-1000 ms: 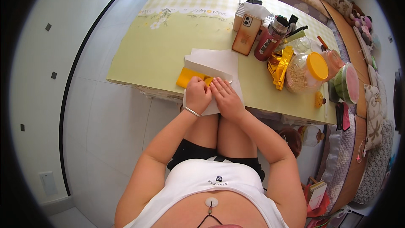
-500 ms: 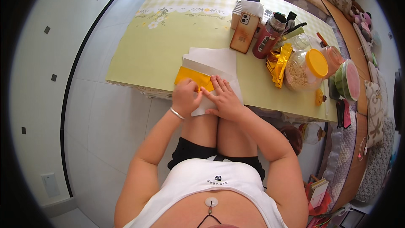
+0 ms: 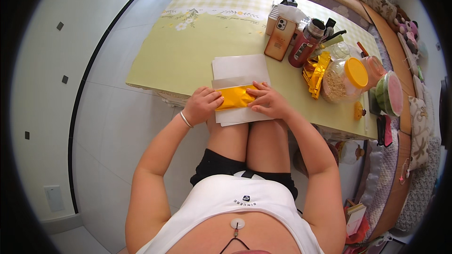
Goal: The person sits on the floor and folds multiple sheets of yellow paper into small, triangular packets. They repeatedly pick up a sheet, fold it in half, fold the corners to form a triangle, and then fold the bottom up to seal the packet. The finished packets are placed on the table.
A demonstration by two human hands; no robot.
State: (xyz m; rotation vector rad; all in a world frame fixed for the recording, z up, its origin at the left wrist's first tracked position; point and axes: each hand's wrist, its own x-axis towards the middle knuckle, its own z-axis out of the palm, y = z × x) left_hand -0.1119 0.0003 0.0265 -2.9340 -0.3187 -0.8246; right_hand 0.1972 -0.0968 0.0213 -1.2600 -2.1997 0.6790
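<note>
A folded strip of shiny gold foil paper point(image 3: 232, 98) lies across a stack of white paper sheets point(image 3: 240, 67) at the table's front edge, partly over my thighs. Pressed together, the fingers of my left hand point(image 3: 202, 105) grip the strip's left end; the thumb is hidden. My right hand point(image 3: 272, 101) rests on the right end with fingers spread, the thumb near the lower edge and the fingertips over the upper edge. Between the hands the foil's middle is uncovered, with slight creases toward the right.
On the table's right stand a phone point(image 3: 281, 38), a red bottle point(image 3: 305, 46), a bundle of gold foil pieces point(image 3: 318, 76), a yellow-lidded jar point(image 3: 336, 87) and a cut watermelon point(image 3: 389, 94). A pale green cloth point(image 3: 174, 56) covers the table.
My left hand has shifted from the foil's front edge to its left end. My right hand has moved right, onto the other end. The foil now lies straighter and looks narrower.
</note>
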